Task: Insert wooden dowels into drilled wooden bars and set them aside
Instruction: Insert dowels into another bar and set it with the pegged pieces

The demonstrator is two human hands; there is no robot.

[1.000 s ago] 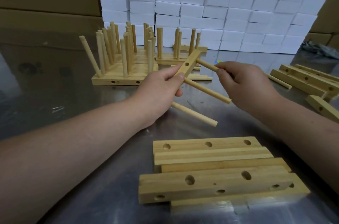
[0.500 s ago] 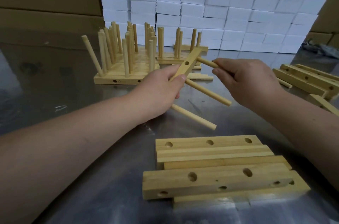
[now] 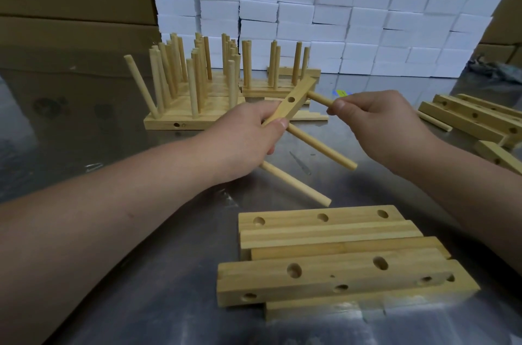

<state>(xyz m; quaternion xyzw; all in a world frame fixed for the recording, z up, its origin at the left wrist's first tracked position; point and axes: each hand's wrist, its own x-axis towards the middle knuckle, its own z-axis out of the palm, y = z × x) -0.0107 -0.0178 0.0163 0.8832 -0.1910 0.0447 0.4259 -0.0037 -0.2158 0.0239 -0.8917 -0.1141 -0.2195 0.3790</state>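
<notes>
Mid-frame, the left hand (image 3: 248, 138) is gripping the drilled bar (image 3: 293, 101) steady while the right hand (image 3: 378, 124) is pinching a dowel (image 3: 320, 98) at its top hole, probably needing a straight, square push to seat

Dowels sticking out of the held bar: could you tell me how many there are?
3: the far dowel, pinched by the right hand; the middle dowel; the near dowel, below the left hand gripping the bar.

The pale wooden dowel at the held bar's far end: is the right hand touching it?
Touching. Head view: the right hand pinches the pale wooden dowel.
</notes>
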